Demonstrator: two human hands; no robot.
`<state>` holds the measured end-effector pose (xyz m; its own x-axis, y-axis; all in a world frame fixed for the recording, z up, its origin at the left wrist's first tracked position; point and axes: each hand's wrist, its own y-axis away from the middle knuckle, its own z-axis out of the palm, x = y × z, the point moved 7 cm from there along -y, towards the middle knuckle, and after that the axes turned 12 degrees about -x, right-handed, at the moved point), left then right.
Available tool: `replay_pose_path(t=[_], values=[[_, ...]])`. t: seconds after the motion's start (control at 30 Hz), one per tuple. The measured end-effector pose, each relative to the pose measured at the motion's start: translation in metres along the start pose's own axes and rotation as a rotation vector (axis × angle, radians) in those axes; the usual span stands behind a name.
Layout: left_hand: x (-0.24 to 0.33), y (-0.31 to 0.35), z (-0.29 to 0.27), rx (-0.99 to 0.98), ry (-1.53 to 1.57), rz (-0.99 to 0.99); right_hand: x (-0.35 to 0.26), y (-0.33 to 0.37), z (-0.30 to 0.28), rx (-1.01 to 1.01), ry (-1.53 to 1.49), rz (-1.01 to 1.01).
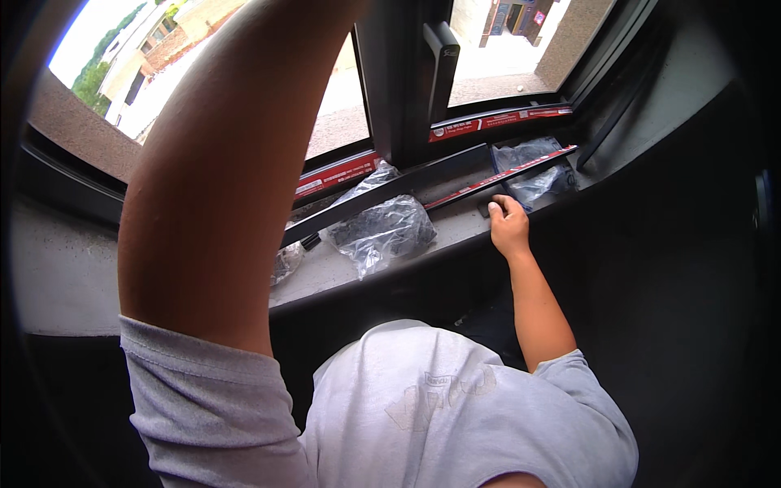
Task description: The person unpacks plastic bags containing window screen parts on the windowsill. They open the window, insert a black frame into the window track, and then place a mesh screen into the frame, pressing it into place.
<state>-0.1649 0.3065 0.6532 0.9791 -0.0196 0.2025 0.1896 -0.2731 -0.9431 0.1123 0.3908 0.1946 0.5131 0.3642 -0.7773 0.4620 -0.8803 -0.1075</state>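
Observation:
My left forearm (220, 171) reaches up across the left side of the view, and its hand is beyond the top edge. My right hand (509, 226) is at the front edge of the window sill, fingers curled and thumb drawn in. A small dark piece (486, 208) shows beside the thumb; whether it is gripped or only touched is hard to make out. Just beyond that hand lies a clear plastic bag (543, 189) with dark contents. A dark strip with a red-and-white label (504, 176) rests across this bag.
A long dark flat bar (390, 189) lies slantwise along the sill (325, 281). Beside it sits another clear bag (386, 236) of dark parts. Behind stand dark window frames (400, 81) with red labels, a handle (442, 69), and a dark rod (622, 110) at the right.

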Motion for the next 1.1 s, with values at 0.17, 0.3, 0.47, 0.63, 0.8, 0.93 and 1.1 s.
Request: replay_pose_path(t=[0.17,0.3,0.47,0.63,0.8,0.93,1.1], values=[[-0.020,0.046,-0.021,-0.306,0.064,-0.034,0.015,0.010,-0.004,-0.115,-0.215,0.178],[-0.061,0.144,-0.078,-0.348,0.102,-0.002,0.014,0.012,0.003,-0.129,-0.211,0.097],[-0.070,0.315,-0.141,-0.408,0.432,-0.414,-0.019,0.017,0.004,-0.253,-0.012,0.089],[-0.068,0.474,-0.166,-0.475,0.445,-0.734,-0.037,0.011,-0.011,-0.205,-0.002,-0.012],[-0.039,0.575,-0.169,-0.394,0.518,-0.989,-0.138,-0.038,-0.010,-0.136,0.458,-0.564],[-0.010,0.588,-0.151,-0.398,0.484,-1.020,-0.166,-0.097,0.005,-0.107,0.424,-0.871],[0.026,0.597,-0.145,-0.390,0.409,-1.166,-0.158,-0.131,0.034,-0.516,0.227,-0.663]])
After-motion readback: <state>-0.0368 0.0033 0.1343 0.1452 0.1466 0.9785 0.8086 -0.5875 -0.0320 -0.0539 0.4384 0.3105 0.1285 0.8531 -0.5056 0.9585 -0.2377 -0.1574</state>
